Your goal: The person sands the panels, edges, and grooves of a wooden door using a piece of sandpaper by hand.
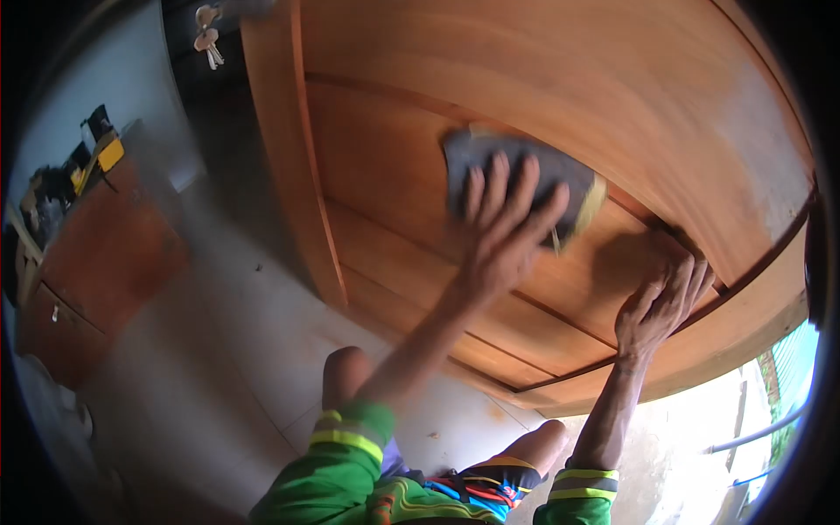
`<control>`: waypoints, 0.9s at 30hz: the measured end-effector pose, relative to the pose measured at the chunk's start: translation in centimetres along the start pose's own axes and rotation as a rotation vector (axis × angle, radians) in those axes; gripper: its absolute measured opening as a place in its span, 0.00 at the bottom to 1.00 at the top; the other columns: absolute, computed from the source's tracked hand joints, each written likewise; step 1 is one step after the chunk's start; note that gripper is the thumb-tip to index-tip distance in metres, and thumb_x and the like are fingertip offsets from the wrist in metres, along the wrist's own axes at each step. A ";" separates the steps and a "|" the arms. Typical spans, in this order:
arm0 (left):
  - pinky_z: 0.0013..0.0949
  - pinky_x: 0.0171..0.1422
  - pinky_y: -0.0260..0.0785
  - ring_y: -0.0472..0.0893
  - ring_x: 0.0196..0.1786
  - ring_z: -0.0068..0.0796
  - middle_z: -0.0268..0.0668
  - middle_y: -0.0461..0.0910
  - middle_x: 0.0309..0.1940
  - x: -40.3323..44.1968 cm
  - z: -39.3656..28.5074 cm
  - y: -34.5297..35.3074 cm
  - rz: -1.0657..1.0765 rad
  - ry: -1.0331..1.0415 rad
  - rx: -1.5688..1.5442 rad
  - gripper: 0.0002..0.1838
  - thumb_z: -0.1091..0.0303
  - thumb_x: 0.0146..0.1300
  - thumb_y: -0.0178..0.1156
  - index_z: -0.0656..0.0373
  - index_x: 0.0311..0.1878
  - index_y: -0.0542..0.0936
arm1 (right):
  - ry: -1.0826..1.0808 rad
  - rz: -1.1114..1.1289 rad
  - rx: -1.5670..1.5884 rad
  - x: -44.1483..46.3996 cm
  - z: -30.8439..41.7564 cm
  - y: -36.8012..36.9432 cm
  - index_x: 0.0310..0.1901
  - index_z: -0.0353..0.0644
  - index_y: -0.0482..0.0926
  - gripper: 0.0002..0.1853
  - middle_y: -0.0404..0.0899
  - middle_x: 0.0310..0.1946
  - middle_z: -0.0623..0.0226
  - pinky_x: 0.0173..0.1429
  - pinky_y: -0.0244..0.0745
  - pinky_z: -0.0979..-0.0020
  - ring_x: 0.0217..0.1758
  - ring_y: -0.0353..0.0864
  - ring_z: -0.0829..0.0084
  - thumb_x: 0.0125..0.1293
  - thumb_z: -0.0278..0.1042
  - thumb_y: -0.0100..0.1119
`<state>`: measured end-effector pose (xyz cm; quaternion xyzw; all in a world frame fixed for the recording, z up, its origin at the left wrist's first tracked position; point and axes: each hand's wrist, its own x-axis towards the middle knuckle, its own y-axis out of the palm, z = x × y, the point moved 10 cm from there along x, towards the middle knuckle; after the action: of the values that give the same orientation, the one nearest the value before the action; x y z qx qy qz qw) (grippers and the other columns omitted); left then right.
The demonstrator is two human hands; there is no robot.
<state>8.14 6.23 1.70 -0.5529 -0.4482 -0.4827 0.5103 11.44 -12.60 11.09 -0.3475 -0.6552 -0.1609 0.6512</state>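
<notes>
My left hand (pixel 507 219) lies spread over a dark grey sheet (pixel 459 166) with a yellowish edge, pressing it against a panelled wooden surface (pixel 376 149). Motion blurs this hand a little. To the right, my right hand (pixel 665 302) rests at the edge of a recessed panel, its fingers bent around the wooden frame and their tips partly hidden.
Keys (pixel 208 44) hang at the upper left. A reddish-brown cabinet (pixel 105 245) with a yellow item (pixel 111 155) and dark objects on top stands at the left. The pale floor (pixel 245 350) lies below; a bright opening is at the lower right.
</notes>
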 end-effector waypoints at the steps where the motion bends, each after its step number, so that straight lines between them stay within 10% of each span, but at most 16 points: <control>1: 0.54 0.85 0.48 0.58 0.82 0.53 0.51 0.62 0.79 1.6 2.5 -0.5 -0.023 0.001 0.031 0.25 0.63 0.77 0.49 0.65 0.72 0.73 | 0.044 0.032 0.015 -0.2 -0.7 0.3 0.49 0.39 0.82 0.20 0.79 0.50 0.55 0.68 0.62 0.51 0.58 0.72 0.51 0.76 0.44 0.44; 2: 0.55 0.84 0.48 0.59 0.82 0.54 0.51 0.62 0.79 2.5 4.5 -1.6 -0.054 0.011 0.063 0.25 0.64 0.77 0.48 0.66 0.71 0.73 | 0.040 0.020 0.009 -0.2 -0.7 0.5 0.49 0.39 0.82 0.20 0.79 0.50 0.55 0.68 0.62 0.51 0.59 0.72 0.51 0.76 0.44 0.44; 4: 0.48 0.82 0.52 0.63 0.81 0.40 0.46 0.67 0.77 -9.1 17.7 3.3 0.188 -1.140 -0.701 0.22 0.63 0.79 0.51 0.56 0.72 0.76 | 0.035 -0.009 -0.007 -0.2 -0.8 0.5 0.50 0.40 0.82 0.20 0.79 0.50 0.55 0.68 0.62 0.50 0.59 0.71 0.51 0.76 0.45 0.44; 7: 0.44 0.83 0.52 0.59 0.82 0.42 0.47 0.64 0.78 -10.8 12.3 -1.0 -0.299 -0.823 -0.010 0.23 0.64 0.80 0.50 0.56 0.74 0.73 | 0.074 -0.029 -0.061 -0.7 -1.1 0.8 0.50 0.40 0.82 0.18 0.78 0.53 0.54 0.69 0.61 0.49 0.62 0.70 0.49 0.71 0.40 0.47; 11: 0.45 0.84 0.50 0.54 0.84 0.44 0.49 0.58 0.81 -1.8 0.5 1.8 0.019 -0.226 -0.163 0.25 0.68 0.80 0.47 0.62 0.77 0.65 | 0.038 0.000 -0.046 -0.1 -0.6 0.9 0.52 0.40 0.81 0.17 0.76 0.55 0.53 0.70 0.60 0.47 0.63 0.69 0.48 0.65 0.33 0.50; 13: 0.51 0.84 0.50 0.57 0.82 0.54 0.51 0.63 0.78 3.1 7.1 -0.6 0.088 -0.288 0.148 0.26 0.71 0.76 0.50 0.63 0.76 0.67 | 0.016 -0.001 -0.049 -0.2 -0.4 0.9 0.53 0.41 0.81 0.17 0.76 0.55 0.52 0.70 0.59 0.46 0.64 0.68 0.47 0.64 0.31 0.51; 15: 0.52 0.85 0.47 0.50 0.85 0.51 0.53 0.58 0.80 -1.5 20.3 0.4 0.069 -1.314 -0.571 0.27 0.56 0.79 0.53 0.65 0.73 0.72 | 0.063 -0.004 -0.093 -0.3 -1.1 1.2 0.53 0.40 0.80 0.17 0.75 0.56 0.51 0.70 0.59 0.46 0.64 0.68 0.47 0.64 0.31 0.52; 18: 0.52 0.84 0.48 0.53 0.84 0.56 0.55 0.63 0.78 -2.4 15.8 -2.4 -0.350 -0.693 -0.116 0.25 0.59 0.79 0.53 0.65 0.71 0.75 | 0.107 -0.048 -0.118 -0.6 -1.3 1.7 0.52 0.39 0.79 0.15 0.75 0.57 0.51 0.70 0.59 0.45 0.65 0.68 0.46 0.65 0.31 0.53; 22: 0.54 0.83 0.48 0.64 0.79 0.56 0.51 0.76 0.69 -4.0 -1.6 3.2 -0.090 -0.105 -0.130 0.22 0.61 0.78 0.51 0.65 0.64 0.81 | 0.090 -0.021 -0.081 -0.7 -1.3 1.5 0.50 0.38 0.79 0.13 0.75 0.54 0.51 0.69 0.60 0.45 0.63 0.69 0.46 0.65 0.28 0.54; 25: 0.55 0.80 0.53 0.66 0.78 0.54 0.49 0.77 0.68 2.2 5.6 0.8 -0.096 -0.246 -0.312 0.21 0.62 0.77 0.51 0.66 0.63 0.82 | 0.087 -0.004 -0.054 -0.1 -1.3 1.8 0.49 0.39 0.79 0.14 0.76 0.52 0.53 0.68 0.61 0.46 0.61 0.69 0.47 0.62 0.24 0.52; 27: 0.55 0.82 0.54 0.66 0.78 0.49 0.50 0.71 0.73 -2.3 16.2 3.1 0.479 -1.387 -0.353 0.23 0.76 0.74 0.49 0.57 0.70 0.77 | 0.096 0.004 -0.022 0.2 -0.9 1.6 0.48 0.39 0.80 0.15 0.77 0.50 0.54 0.68 0.62 0.48 0.60 0.70 0.48 0.59 0.21 0.51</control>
<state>12.19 22.15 -1.18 -0.8859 -0.4502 0.0353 0.1059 13.12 -12.03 10.95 -0.3476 -0.6208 -0.1832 0.6784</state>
